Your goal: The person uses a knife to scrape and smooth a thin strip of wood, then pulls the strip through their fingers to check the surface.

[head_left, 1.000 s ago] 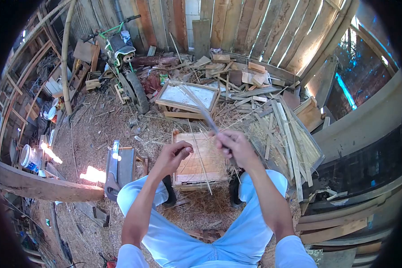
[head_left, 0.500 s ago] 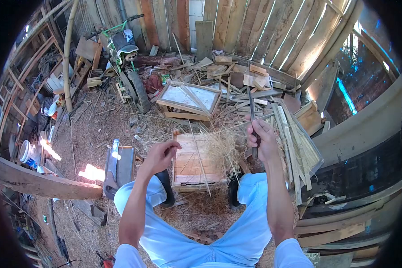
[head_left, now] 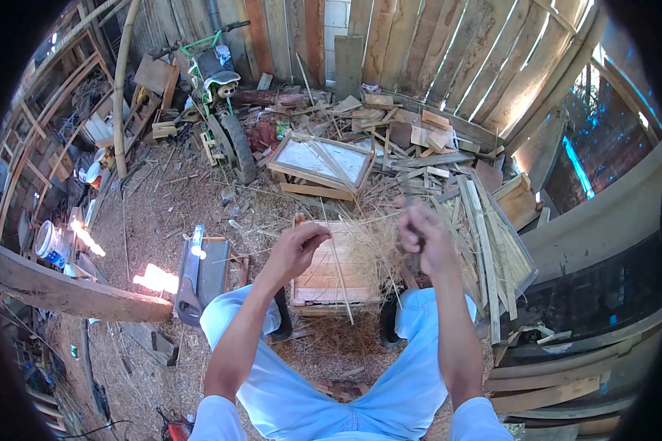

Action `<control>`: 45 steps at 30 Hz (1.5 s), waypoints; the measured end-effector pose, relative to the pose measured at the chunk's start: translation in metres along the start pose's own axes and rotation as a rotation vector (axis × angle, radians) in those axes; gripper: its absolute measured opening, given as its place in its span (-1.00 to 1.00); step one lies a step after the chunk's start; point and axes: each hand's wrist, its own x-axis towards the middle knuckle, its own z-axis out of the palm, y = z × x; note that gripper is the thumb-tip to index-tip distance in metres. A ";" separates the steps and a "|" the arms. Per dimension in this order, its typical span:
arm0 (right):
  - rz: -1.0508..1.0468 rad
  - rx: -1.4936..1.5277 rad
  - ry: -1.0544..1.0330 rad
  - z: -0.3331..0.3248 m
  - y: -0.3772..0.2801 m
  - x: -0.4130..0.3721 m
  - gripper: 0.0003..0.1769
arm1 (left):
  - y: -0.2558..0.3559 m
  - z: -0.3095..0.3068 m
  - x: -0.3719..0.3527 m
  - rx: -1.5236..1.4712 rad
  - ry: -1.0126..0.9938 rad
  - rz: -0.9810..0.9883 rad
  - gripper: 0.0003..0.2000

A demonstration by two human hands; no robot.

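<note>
My left hand [head_left: 299, 251] is closed, pinching a thin straw-coloured strip [head_left: 368, 220] that stretches across to the right hand. My right hand [head_left: 429, 242] grips a knife [head_left: 416, 261], its dark blade pointing up and away, smeared by motion. Between my knees stands a low wooden bench [head_left: 331, 283] with a slatted top. A tangle of fine shavings [head_left: 379, 250] covers its right side, under the right hand. Another thin stick [head_left: 338, 268] lies lengthwise over the slats. Where the strip meets the knife is too blurred to make out.
A handsaw [head_left: 190, 290] rests on a dark box at the left. Beyond the bench lie a framed board [head_left: 320, 165] and a heap of scrap wood [head_left: 412, 136]. Long planks [head_left: 482, 250] lean at the right. A small motorbike [head_left: 224, 117] stands at the back.
My left hand has moved right and slightly up, nearer the right hand. The right hand and knife have shifted a little, the blade now blurred. The whole view has shifted slightly.
</note>
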 end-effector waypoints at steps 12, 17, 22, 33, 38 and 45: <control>-0.146 -0.857 0.143 0.008 0.021 0.002 -0.74 | 0.000 0.008 -0.002 0.244 -0.019 0.117 -0.93; -0.032 -0.800 0.194 0.000 0.008 0.000 -0.76 | 0.012 0.001 0.003 0.065 0.005 -0.001 -0.93; -0.041 -0.863 0.215 -0.008 -0.002 -0.006 -0.82 | 0.003 -0.005 -0.003 0.061 0.023 -0.037 -0.92; -0.213 -0.497 0.486 -0.028 -0.007 0.002 -0.85 | -0.006 -0.017 -0.008 0.117 0.113 -0.063 -0.91; -0.473 -0.460 0.619 -0.018 -0.006 -0.001 -0.66 | -0.007 -0.019 -0.007 0.127 0.170 -0.054 -0.90; 0.046 -0.256 0.123 0.020 0.009 -0.007 -0.64 | 0.005 -0.008 -0.003 0.036 0.161 -0.090 -0.90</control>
